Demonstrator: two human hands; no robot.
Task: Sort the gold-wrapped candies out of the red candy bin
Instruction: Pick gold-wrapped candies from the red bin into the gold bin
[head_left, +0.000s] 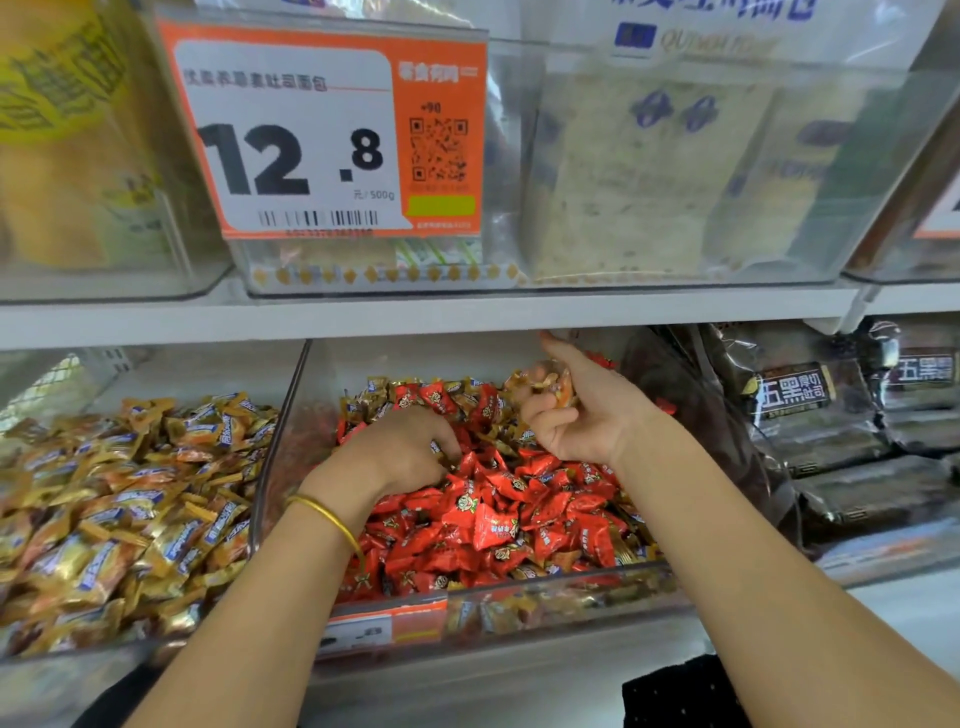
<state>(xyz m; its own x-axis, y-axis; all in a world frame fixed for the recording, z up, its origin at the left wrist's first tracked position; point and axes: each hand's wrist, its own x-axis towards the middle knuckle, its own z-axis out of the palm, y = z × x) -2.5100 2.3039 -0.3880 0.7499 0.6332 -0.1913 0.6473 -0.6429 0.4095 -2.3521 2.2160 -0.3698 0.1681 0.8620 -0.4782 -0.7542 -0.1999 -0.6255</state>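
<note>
The job is only partly done: the right hand (576, 410) cups a few gold candies (551, 383), the left hand (400, 452) pinches one more down in the red candy bin (545, 603), where lots more hide among the red candies (493, 519).

White upper shelf (467, 312) carried three clear bins side by side: left bin (130, 270), middle bin (623, 249) with pale packs and an orange price tag (322, 135) on its front, right bin (909, 249) cut by the frame edge. Lower shelf (914, 597) carried a clear gold candy bin (78, 660) at left. The red candy bin (545, 603) sat just beside it. Dark wrapped packs (841, 431) were stacked at right, straight on the board, close against the red bin's wall.
</note>
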